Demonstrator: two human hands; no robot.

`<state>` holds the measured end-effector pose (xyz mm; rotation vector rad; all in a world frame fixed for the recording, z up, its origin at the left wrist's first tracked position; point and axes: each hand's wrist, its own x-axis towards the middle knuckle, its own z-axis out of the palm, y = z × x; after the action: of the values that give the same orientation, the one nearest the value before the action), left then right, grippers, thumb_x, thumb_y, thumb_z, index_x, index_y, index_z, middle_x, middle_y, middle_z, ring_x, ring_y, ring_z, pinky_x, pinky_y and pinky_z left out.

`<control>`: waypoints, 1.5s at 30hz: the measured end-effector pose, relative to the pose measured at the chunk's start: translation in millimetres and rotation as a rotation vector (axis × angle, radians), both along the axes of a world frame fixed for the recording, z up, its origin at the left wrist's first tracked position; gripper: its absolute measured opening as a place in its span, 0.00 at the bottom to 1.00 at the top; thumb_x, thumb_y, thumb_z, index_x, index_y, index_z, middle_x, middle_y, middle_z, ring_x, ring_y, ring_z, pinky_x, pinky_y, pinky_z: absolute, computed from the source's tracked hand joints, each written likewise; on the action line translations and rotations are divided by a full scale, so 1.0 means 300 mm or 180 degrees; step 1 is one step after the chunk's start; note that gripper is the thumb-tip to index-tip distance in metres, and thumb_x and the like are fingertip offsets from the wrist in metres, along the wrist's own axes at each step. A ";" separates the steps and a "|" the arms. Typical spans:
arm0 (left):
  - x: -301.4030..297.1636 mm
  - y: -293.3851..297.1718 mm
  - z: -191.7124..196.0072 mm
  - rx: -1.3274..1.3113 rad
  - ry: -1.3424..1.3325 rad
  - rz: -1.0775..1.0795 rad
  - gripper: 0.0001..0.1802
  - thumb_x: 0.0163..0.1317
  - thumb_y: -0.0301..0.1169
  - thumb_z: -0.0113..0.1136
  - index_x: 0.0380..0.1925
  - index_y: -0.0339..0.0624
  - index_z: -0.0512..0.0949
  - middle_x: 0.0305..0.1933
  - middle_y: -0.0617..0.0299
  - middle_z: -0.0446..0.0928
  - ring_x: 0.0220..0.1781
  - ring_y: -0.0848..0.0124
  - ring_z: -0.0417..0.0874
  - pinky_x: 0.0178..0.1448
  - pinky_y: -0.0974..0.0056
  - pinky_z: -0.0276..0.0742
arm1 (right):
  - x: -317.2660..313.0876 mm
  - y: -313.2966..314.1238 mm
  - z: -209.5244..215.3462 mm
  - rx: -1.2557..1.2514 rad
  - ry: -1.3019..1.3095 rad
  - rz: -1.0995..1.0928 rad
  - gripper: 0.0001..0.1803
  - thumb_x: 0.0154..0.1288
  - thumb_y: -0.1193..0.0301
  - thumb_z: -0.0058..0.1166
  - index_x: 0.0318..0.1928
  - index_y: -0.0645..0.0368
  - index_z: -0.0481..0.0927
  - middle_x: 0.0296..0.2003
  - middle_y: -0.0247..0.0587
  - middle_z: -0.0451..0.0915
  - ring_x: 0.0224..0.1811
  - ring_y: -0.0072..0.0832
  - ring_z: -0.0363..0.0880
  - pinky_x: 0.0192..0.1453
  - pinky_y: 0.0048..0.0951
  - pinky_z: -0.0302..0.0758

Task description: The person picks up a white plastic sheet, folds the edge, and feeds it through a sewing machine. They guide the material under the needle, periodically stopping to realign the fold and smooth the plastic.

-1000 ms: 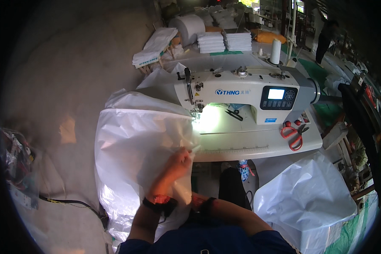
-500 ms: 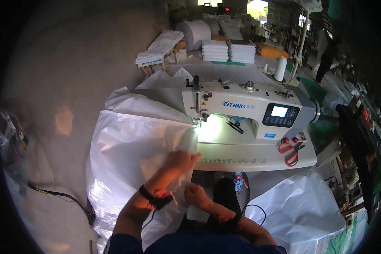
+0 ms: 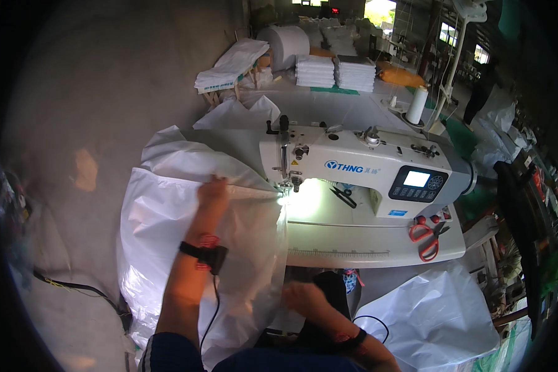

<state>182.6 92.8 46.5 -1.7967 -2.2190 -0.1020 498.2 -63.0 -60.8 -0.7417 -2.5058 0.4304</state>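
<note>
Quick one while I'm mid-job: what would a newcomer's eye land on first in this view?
Probably the pale sewing machine in the centre, with a bright glare under its arm. Next, the big glossy white sheet spreading to its left, with the left hand at its upper part. The red-handled scissors also stand out, toward the right end of the white worktop.

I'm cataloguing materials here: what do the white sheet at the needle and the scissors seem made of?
White sheet: probably thin plastic film or coated weave, smooth and semi-glossy; it creases crisply and shines lower down. Scissors: handles likely plastic, evenly red; blades probably metal, dark grey.
</note>
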 end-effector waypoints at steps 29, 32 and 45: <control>0.075 0.526 -0.049 0.0797 -0.5414 -0.2460 0.19 0.60 0.28 0.50 0.52 0.43 0.67 0.41 0.46 0.74 0.44 0.54 0.77 0.51 0.58 0.74 | -0.234 0.469 0.244 -0.0118 0.0777 0.0905 0.09 0.51 0.63 0.57 0.31 0.53 0.77 0.33 0.32 0.75 0.43 0.32 0.71 0.54 0.42 0.64; -0.020 0.406 0.051 0.0457 -0.2732 -0.1597 0.16 0.59 0.29 0.51 0.49 0.44 0.74 0.46 0.46 0.76 0.42 0.50 0.79 0.46 0.58 0.75 | -0.252 0.460 0.248 0.0007 0.0740 0.0797 0.10 0.50 0.63 0.58 0.28 0.54 0.75 0.29 0.32 0.73 0.39 0.32 0.71 0.49 0.37 0.65; 0.340 -0.015 -0.129 0.0984 -0.1057 -0.0924 0.14 0.50 0.29 0.55 0.39 0.46 0.78 0.45 0.54 0.76 0.51 0.55 0.74 0.54 0.53 0.71 | -0.243 0.290 0.171 0.0013 0.0688 0.0515 0.24 0.47 0.69 0.58 0.48 0.58 0.74 0.51 0.47 0.72 0.56 0.45 0.67 0.64 0.44 0.61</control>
<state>284.7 88.2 7.7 -2.0178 -1.9793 -0.8094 425.2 23.9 -9.5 -0.4650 -2.3690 0.5318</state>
